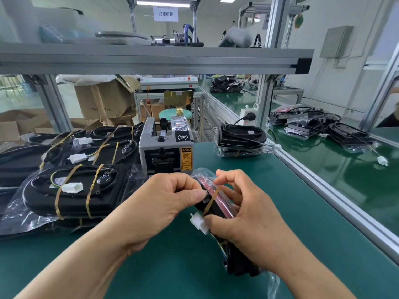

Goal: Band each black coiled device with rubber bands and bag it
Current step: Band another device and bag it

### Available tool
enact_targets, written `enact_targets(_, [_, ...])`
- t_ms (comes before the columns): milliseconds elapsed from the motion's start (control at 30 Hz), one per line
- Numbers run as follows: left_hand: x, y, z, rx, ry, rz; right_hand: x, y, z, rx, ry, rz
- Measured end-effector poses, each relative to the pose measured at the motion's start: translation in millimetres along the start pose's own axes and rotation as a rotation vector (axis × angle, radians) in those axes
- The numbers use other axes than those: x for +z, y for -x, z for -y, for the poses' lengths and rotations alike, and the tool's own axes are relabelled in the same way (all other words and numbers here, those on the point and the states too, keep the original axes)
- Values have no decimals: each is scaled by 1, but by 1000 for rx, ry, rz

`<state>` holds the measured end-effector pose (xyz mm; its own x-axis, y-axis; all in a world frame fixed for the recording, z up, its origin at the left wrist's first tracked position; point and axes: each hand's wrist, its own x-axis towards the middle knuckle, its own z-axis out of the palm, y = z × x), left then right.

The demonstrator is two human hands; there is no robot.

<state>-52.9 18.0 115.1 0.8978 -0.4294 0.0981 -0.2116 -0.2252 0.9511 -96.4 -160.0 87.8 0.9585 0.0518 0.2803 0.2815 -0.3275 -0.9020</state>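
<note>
Nearest me, both hands are close together just above the green counter (pixel 172 266), clamped on one black coiled device (pixel 216 210), which is tilted with its far end raised. My right hand (pixel 244 214) curls round the lower body. Its thumb sits beside the white connector (pixel 199 223), I judge to keep the lead from springing loose. The forefinger reaches up to the rubber band (pixel 212 200), which runs slantwise across the device.

My left hand (pixel 170 197) pinches the device's upper edge right by the band, probably steadying it so the band can be seated. Clear film shows at the far tip and by my right wrist. I cannot tell whether the device is already in a bag.

To the left lies a stack of banded devices (pixel 71 190) on plastic, each crossed by two bands, which suggests this one needs another. Beyond the hands stands a tape dispenser (pixel 166 147), near enough to serve for sealing. Farther right a bagged device (pixel 239 137) is set apart, seemingly finished.
</note>
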Motion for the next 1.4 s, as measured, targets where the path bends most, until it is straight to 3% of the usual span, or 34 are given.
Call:
enact_targets(467, [24, 1, 20, 64, -7, -278, -2, 4, 2, -59, -14, -25])
enact_targets(1033, [28, 4, 22, 37, 184, -263, 0, 4, 4, -71, 16, -36])
enact_targets(1400, [28, 5, 20, 56, 189, -254, -1, 5, 3, -89, 8, -31])
